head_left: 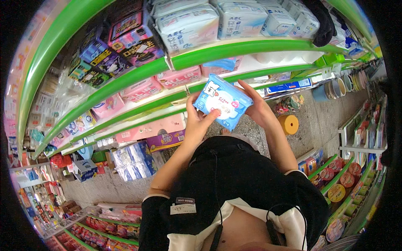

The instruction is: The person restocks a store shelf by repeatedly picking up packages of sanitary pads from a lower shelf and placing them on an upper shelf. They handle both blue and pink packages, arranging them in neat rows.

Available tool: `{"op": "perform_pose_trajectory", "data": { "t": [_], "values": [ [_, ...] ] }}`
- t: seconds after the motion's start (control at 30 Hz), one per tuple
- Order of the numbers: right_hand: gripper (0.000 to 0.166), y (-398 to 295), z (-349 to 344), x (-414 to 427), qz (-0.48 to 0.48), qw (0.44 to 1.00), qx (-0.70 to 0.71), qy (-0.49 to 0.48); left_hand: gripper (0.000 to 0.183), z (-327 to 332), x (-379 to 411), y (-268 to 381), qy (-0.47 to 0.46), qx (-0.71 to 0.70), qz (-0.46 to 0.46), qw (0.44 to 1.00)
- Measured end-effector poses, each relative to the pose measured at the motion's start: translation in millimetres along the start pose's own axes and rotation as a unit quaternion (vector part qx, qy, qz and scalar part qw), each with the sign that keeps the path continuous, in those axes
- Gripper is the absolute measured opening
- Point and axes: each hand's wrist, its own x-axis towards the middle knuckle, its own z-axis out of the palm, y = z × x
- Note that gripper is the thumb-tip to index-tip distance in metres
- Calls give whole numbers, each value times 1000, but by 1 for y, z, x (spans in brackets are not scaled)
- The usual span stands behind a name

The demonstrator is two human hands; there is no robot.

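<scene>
A blue soft plastic pack of sanitary pads (232, 97), printed with a white cartoon animal, is held tilted in front of my body. My left hand (199, 117) grips its left side, thumb pressed on the printed face and fingers behind. At the opposite edge, my right hand (256, 102) supports it, one finger reaching up along the side; part of that hand is hidden by the pack. Just beyond my hands, pink sanitary pad packs (179, 77) line a shelf. Another blue pack (223, 64) lies there on a pink one.
Green-edged shelving (251, 50) curves across the front, with white ABC packs (188, 28) on top. Dark printed boxes (135, 40) stand at left. A yellow stool (288, 124) and stacked buckets (326, 89) are on the floor at right. Wrapped paper rolls (135, 160) sit low at left.
</scene>
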Motion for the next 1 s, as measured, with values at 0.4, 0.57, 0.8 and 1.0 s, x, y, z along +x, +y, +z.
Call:
{"op": "perform_pose_trajectory", "data": {
  "t": [0.4, 0.57, 0.8, 1.0],
  "values": [
    [71, 7, 6, 13, 36, 994, -73, -77, 41, -30, -21, 31, 55, 113, 41, 991],
    [82, -29, 39, 20, 28, 966, -212, -148, 66, -30, -18, 90, -49, 428, 156, 889],
    [63, -23, 63, 35, -84, 980, -115, -136, 86, 3, -8, 161, -145, 611, 237, 741],
    [46, -45, 53, 32, -121, 972, -40, -196, 92, 27, -20, 297, -50, 529, 417, 737]
  ]
}}
